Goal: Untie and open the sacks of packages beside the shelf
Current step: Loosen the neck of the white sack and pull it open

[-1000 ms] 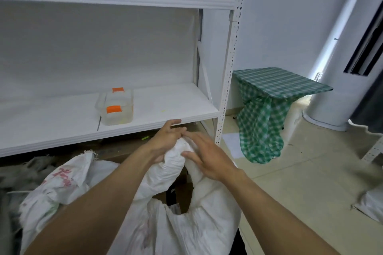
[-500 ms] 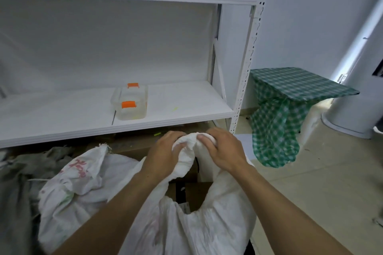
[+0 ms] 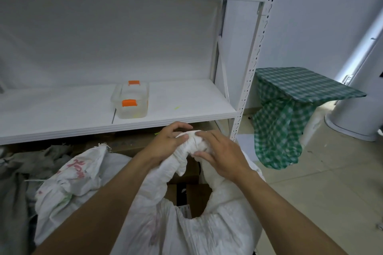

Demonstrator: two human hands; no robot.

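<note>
The white sack point(image 3: 186, 232) stands on the floor in front of the shelf point(image 3: 186, 99), below its lower board and near its right post. The sack's top is twisted into a knot point(image 3: 193, 141) just under that board's front edge, and brown cartons point(image 3: 196, 194) show through the gap beneath. The left hand point(image 3: 165, 144) grips the knot, fingers curled round it. The right hand point(image 3: 222, 156) pinches it, fingers laid over and thumb beneath. A second white sack point(image 3: 72, 180) with red writing slumps further left under the shelf. A clear box point(image 3: 130, 102) with orange latches sits on the lower board. A green checked cloth point(image 3: 286, 122) hangs right of the shelf.
</note>
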